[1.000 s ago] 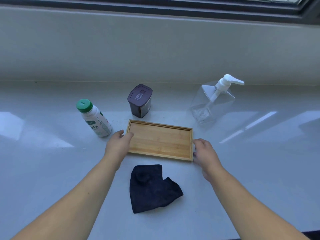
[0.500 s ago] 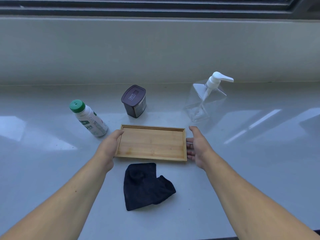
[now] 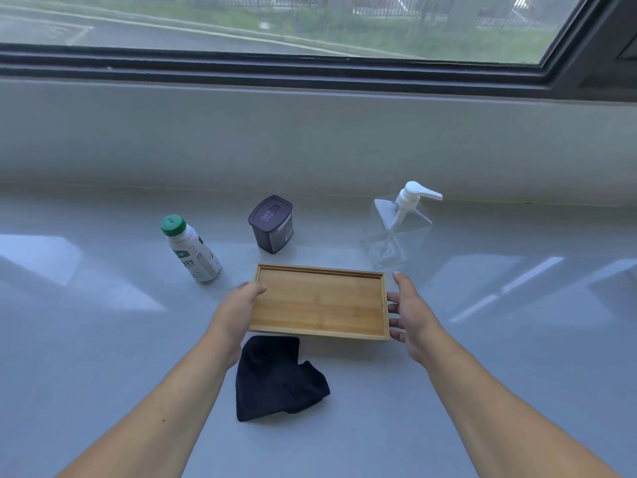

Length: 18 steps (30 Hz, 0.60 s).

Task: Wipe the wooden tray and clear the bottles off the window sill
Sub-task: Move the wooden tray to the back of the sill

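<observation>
Both hands are spread apart, one at each short end of the tray [image 3: 319, 301]. The left hand [image 3: 238, 310] looks pressed against the left end with its thumb over the rim; whether the fingers are really clamped on it I can't tell. The right hand [image 3: 410, 315] is open, fingers splayed, just beside the right end — touching or a hair off, hard to say.

So the tray sits right between the hands, flat on the sill [image 3: 103, 339], long axis running left to right from one hand to the other, open face up. Its far edge tilts slightly, the right end a bit nearer the person.

Just below the left hand, between the forearms, lies the dark cloth [image 3: 275, 377], crumpled, with its top edge tucked against the tray's near side. Nobody is holding it.

Beyond the hands: a white bottle [image 3: 193, 250] with a green cap past the left hand, leaning left; a dark jar [image 3: 272, 224] straight ahead behind the tray; a clear pump bottle [image 3: 396, 232] past the right hand, nozzle pointing right.

Progress-wise I'd say barely started — no cloth in hand, the tray doesn't look to be getting wiped, and all three containers stand on the sill. Wiping and clearing are both left.
</observation>
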Motion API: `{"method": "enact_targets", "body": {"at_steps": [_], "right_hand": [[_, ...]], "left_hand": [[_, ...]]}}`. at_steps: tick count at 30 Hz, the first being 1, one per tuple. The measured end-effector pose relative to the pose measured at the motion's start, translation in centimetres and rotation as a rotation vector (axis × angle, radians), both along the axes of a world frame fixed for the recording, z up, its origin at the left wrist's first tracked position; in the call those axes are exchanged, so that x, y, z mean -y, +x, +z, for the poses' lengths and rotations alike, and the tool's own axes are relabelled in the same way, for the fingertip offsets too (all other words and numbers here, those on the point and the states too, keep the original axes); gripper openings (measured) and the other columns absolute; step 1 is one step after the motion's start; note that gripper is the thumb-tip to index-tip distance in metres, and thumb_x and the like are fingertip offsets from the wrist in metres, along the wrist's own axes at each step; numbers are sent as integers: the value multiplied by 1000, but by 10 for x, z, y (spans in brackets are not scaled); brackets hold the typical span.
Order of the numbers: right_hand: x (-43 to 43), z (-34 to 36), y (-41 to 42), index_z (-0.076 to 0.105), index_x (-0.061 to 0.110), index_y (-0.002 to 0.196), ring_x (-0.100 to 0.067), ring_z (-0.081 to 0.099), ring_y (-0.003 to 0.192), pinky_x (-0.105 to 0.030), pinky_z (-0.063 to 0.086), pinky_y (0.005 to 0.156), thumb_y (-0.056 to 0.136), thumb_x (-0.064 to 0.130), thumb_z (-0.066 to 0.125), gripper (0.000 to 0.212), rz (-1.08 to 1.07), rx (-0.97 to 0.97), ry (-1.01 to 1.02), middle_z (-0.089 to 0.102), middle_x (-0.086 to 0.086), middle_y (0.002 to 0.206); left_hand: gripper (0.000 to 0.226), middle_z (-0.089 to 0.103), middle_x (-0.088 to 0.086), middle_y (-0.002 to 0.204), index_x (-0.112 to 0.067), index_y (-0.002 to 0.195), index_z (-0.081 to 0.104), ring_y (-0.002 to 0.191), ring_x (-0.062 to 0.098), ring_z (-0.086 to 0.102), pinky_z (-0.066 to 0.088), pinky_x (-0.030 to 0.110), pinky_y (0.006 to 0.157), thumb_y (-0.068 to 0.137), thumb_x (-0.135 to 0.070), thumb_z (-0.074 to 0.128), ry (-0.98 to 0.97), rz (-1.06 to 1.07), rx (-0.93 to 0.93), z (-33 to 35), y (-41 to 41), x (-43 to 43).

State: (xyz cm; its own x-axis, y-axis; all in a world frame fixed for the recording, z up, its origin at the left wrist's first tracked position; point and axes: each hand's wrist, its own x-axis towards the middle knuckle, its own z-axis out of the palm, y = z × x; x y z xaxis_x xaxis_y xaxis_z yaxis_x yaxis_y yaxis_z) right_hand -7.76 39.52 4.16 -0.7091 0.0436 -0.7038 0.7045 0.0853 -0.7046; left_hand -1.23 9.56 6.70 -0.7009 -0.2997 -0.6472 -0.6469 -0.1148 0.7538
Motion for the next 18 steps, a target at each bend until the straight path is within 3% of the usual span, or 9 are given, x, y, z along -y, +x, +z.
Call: {"method": "enact_targets", "body": {"at_steps": [4, 7, 9, 12, 16, 18], "right_hand": [[-31, 11, 4, 73, 19, 114, -15, 77, 64, -29, 54, 60, 90, 75, 42, 68, -53, -25, 67, 81, 5, 76], [-62, 15, 13, 75, 20, 110, -18, 76, 68, -33, 54, 67, 86, 75, 46, 68, -114, -38, 131, 81, 3, 77], [-84, 18, 23, 75, 19, 110, -23, 76, 76, -35, 54, 68, 84, 75, 47, 68, -159, -19, 156, 81, -1, 82], [-118, 24, 42, 76, 18, 108, -27, 75, 79, -37, 55, 70, 68, 80, 51, 78, -223, 18, 167, 81, -4, 85], [-163, 32, 49, 78, 20, 102, -25, 76, 76, -37, 56, 70, 55, 82, 53, 82, -282, 32, 159, 81, -1, 78], [-189, 35, 42, 80, 21, 96, -25, 76, 78, -37, 56, 70, 56, 81, 53, 78, -312, 26, 161, 82, -1, 82]], "left_hand": [[50, 65, 6, 137, -22, 114, 69, 128, 28, 56, 39, 53, 116, 76, -52, 58, 29, -117, -44, -2, -9, -26], [75, 50, 1, 158, -21, 154, 49, 144, 25, 44, 37, 44, 113, 85, -48, 61, 40, -203, -50, -5, -11, -55], [90, 43, -4, 161, -25, 163, 35, 147, 21, 40, 35, 41, 114, 80, -50, 62, 59, -256, -47, 0, -7, -79], [97, 45, -8, 158, -26, 163, 34, 143, 18, 43, 34, 39, 111, 73, -51, 60, 76, -334, -26, 12, -5, -115], [89, 50, -13, 151, -29, 158, 41, 139, 12, 47, 36, 37, 109, 73, -46, 60, 70, -402, -29, 26, -15, -164], [64, 67, -29, 125, -35, 133, 57, 117, -8, 58, 42, 31, 98, 70, -45, 61, 72, -412, -50, 31, -26, -193]]}}
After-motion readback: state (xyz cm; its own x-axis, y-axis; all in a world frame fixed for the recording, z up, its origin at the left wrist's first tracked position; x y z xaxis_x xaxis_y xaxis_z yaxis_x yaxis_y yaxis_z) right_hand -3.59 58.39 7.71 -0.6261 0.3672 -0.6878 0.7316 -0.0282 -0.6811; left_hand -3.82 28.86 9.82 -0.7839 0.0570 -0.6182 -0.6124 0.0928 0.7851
